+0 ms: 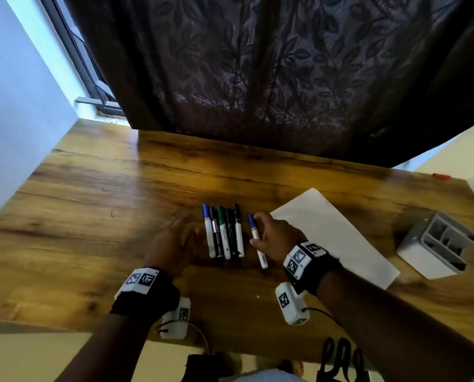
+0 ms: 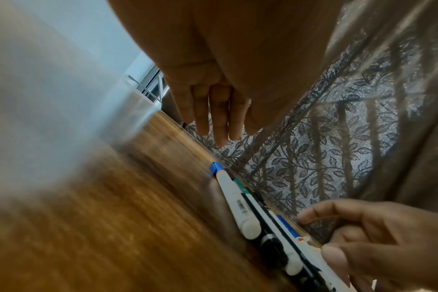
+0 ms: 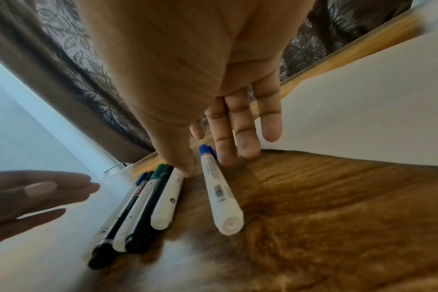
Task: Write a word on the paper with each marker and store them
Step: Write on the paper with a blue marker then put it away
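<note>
From the head view, the right hand (image 1: 274,237) hovers over a lone blue-capped marker (image 1: 257,239) that lies apart from the row of markers (image 1: 223,230) on the wooden table (image 1: 92,202). The fingers drape around the marker's upper half, but whether they actually grip it I cannot tell from here. The left hand (image 1: 175,241) sits just left of the row, blurred, fingers looking loosely extended and holding nothing. The paper (image 1: 326,230) lies blank to the right, and the grey organizer (image 1: 437,244) stands beyond it, compartments showing no markers. So this looks like the very first pick: no word written, nothing stored.

Over to the left wrist view: the left hand's fingers (image 2: 219,116) are straight and close together, clear above the table, nothing in them. The row runs along below, another blue-capped marker (image 2: 235,197) nearest this camera.

Now the right wrist view, and it's the telling one. The lone marker still lies flat on the wood, cap on. The thumb (image 3: 180,158) comes down on one side, the fingers (image 3: 238,134) spread on the other, tips at the table beside the cap. They bracket it, not yet closed.

Next, I judge, the fingers need to pinch in on the barrel, lift it, and then the idle left hand can pull the cap before writing on the paper.
</note>
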{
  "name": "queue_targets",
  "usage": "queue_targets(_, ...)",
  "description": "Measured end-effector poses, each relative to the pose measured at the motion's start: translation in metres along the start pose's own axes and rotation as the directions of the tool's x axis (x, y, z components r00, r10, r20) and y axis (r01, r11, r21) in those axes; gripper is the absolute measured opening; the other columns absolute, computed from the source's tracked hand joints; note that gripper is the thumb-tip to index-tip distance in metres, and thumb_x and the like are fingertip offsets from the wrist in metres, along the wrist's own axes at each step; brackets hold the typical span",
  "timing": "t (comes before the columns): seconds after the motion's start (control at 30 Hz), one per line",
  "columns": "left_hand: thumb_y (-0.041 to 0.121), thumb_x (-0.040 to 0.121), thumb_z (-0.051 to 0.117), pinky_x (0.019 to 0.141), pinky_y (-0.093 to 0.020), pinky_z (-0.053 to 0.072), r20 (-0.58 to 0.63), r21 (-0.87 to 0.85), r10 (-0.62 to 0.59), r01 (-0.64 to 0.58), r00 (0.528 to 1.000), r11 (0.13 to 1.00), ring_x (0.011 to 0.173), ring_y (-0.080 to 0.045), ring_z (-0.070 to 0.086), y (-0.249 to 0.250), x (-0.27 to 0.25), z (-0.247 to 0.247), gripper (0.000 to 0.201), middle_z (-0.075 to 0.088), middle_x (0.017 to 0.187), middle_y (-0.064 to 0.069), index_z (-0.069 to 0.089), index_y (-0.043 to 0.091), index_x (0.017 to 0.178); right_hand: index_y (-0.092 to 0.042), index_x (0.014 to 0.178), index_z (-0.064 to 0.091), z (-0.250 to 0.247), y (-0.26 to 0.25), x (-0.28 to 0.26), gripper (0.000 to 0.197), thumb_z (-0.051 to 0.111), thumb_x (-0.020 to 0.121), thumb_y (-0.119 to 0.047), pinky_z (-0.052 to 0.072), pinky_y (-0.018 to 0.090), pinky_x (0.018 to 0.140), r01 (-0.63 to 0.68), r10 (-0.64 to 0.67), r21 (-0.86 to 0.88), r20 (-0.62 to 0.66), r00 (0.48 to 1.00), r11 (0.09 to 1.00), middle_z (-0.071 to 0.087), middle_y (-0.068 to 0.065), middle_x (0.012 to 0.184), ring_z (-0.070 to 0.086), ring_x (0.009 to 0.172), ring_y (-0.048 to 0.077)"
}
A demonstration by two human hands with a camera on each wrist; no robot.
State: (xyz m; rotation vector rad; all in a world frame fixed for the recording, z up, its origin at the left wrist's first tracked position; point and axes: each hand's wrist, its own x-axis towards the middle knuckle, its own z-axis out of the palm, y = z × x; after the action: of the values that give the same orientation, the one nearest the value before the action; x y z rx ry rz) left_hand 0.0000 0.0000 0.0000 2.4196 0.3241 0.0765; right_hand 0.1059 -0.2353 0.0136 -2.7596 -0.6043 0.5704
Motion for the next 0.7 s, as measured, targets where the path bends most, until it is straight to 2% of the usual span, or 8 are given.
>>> queue_targets(0.2, 0.024, 0.091, 0.057, 0.079, -0.032, 0.047, -0.025, 0.013, 0.005, -0.005, 1.000, 1.000, 0.098, -0.027, 0.062, 0.000, -0.004, 0.001, 0.035, 0.064, 0.120, -0.005, 0.054, 0.028, 0.126, -0.030, 0.149, 0.018, 0.010, -0.005, 0.001, 0.076, 0.065, 0.089, -0.035, 0.053, 0.035, 0.065, -0.055, 0.055, -0.005, 0.030, 0.998, 0.998, 0.069, 0.007, 0.097, 0.066, 0.078, 0.024)
queue_targets(0.3, 0.027, 0.092, 0.056, 0.086, -0.038, 0.050, -0.035, -0.003, -0.010, 0.010, 0.999, 1.000, 0.102, -0.027, 0.061, -0.002, -0.006, 0.005, 0.039, 0.060, 0.127, -0.004, 0.050, 0.029, 0.130, -0.032, 0.153, 0.004, 0.008, 0.001, -0.004, 0.087, 0.063, 0.089, -0.028, 0.045, 0.030, 0.055, -0.023, 0.022, 0.040, 0.026, 0.999, 0.999, 0.066, 0.005, 0.092, 0.060, 0.068, 0.020)
queue_targets(0.33, 0.029, 0.092, 0.055, 0.089, -0.039, 0.050, -0.031, -0.004, -0.015, 0.015, 0.999, 1.000, 0.105, -0.027, 0.061, 0.000, -0.007, 0.006, 0.041, 0.058, 0.130, -0.004, 0.048, 0.028, 0.132, -0.033, 0.153, 0.004, 0.005, 0.003, -0.007, 0.088, 0.063, 0.089, -0.027, 0.048, 0.031, 0.055, -0.008, 0.007, 0.082, 0.013, 1.000, 0.997, 0.065, 0.004, 0.093, 0.061, 0.067, 0.019)
queue_targets(0.4, 0.030, 0.092, 0.053, 0.089, -0.037, 0.049, -0.035, -0.002, -0.014, 0.014, 0.999, 1.000, 0.105, -0.028, 0.061, 0.007, -0.006, 0.008, 0.045, 0.056, 0.133, -0.005, 0.045, 0.026, 0.136, -0.036, 0.150, 0.012, -0.004, 0.009, -0.015, 0.082, 0.064, 0.088, -0.023, 0.057, 0.039, 0.063, 0.035, -0.032, 0.215, -0.016, 0.999, 0.976, 0.065, 0.001, 0.092, 0.064, 0.067, 0.019)
queue_targets(0.47, 0.028, 0.092, 0.056, 0.085, -0.033, 0.048, -0.059, -0.004, 0.049, -0.049, 0.997, 0.999, 0.102, -0.028, 0.062, 0.022, -0.003, 0.007, 0.048, 0.055, 0.133, -0.005, 0.042, 0.029, 0.139, -0.041, 0.138, 0.031, -0.018, 0.020, -0.025, 0.064, 0.065, 0.088, -0.021, 0.060, 0.042, 0.068, 0.081, -0.076, 0.335, -0.028, 0.997, 0.939, 0.063, -0.005, 0.084, 0.064, 0.066, 0.016)
queue_targets(0.53, 0.029, 0.089, 0.062, 0.097, -0.035, 0.045, -0.040, -0.011, 0.206, -0.206, 0.978, 0.978, 0.121, -0.022, 0.053, 0.042, 0.003, 0.010, 0.058, 0.046, 0.143, 0.001, 0.038, 0.033, 0.141, -0.043, 0.119, 0.050, -0.034, 0.031, -0.037, 0.039, 0.065, 0.089, -0.022, 0.061, 0.040, 0.073, 0.126, -0.138, 0.379, 0.003, 0.990, 0.917, 0.063, -0.008, 0.085, 0.065, 0.071, 0.013)
queue_targets(0.63, 0.036, 0.085, 0.064, 0.107, -0.033, 0.034, 0.143, 0.028, 0.413, -0.420, 0.900, 0.907, 0.138, -0.010, 0.028, 0.082, 0.006, 0.019, 0.069, 0.027, 0.154, 0.010, 0.028, 0.041, 0.144, -0.037, 0.105, 0.065, -0.055, 0.043, -0.057, 0.019, 0.067, 0.090, -0.025, 0.060, 0.036, 0.080, 0.198, -0.227, 0.437, 0.014, 0.974, 0.877, 0.064, -0.008, 0.098, 0.067, 0.078, 0.013)
queue_targets(0.7, 0.038, 0.087, 0.055, 0.105, -0.031, 0.040, 0.211, 0.042, 0.476, -0.494, 0.854, 0.868, 0.132, -0.007, 0.034, 0.107, 0.005, 0.030, 0.054, 0.037, 0.147, 0.009, 0.037, 0.040, 0.138, -0.031, 0.106, 0.068, -0.068, 0.051, -0.070, 0.017, 0.068, 0.091, -0.023, 0.061, 0.031, 0.075, 0.189, -0.212, 0.538, -0.019, 0.977, 0.822, 0.067, -0.006, 0.099, 0.071, 0.074, 0.015)
